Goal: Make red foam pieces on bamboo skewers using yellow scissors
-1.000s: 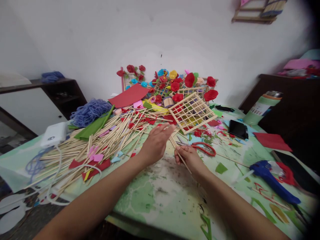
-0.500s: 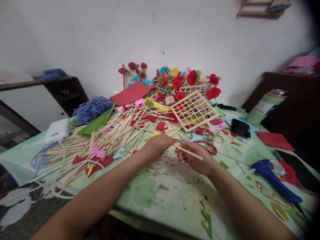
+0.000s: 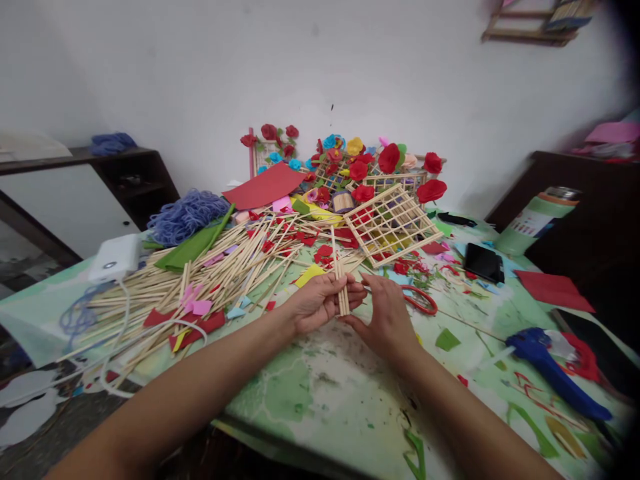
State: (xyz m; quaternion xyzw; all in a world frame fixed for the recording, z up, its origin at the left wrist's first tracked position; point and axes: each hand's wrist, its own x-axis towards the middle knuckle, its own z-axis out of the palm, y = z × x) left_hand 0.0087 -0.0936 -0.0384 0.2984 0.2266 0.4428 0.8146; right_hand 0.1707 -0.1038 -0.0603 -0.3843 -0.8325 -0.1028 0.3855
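Plain white wall behind, green-and-white patterned tablecloth on the table. Landmark: square lattice of pale wooden sticks. The small bundle of pale wooden sticks is in hand, just below and left of the lattice, one stick reaching further toward the wall than the rest. Change: half a second ago the bundle slants out toward the right forearm; now it points away to the wall, near ends lined up between the hands. That likely puts the ends within easy reach for handling. Left hand clamps the bundle, thumb in front, fingers behind. Right hand has thumb and fingers spread apart, thumb at the near ends; contact can't be told. Red-handled scissors lie below the lattice, partly behind the right hand; loose heap of pale wooden sticks left of it; blue plastic glue gun well below and right. Writing: the pale green cylindrical bottle, right of the lattice, has a printed white label, too blurred to read. White plastic box, far left of the lattice, shows a round mark, no legible brand.
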